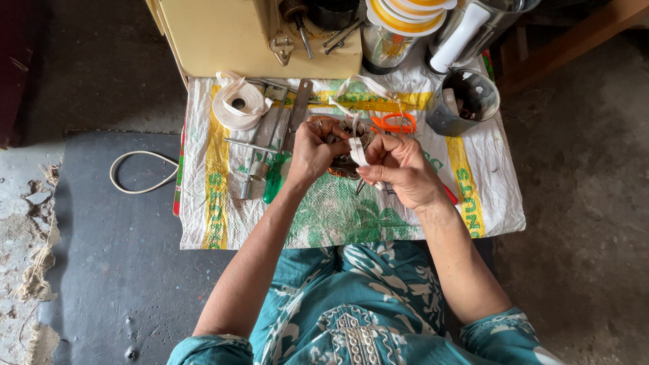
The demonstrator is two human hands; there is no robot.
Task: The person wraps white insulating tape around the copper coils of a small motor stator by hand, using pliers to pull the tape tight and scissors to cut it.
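Right now both hands meet over the woven sack (338,216): the left hand (312,150) is closed around a small dark wound part (346,164), and the right hand (400,167) pinches a strip of white tape (357,152) against it. Judging by this, keep the strip taut and flat, with each turn lying snug. Orange scissors (395,124) lie just beyond the right hand, a tape roll (236,103) beyond the left.
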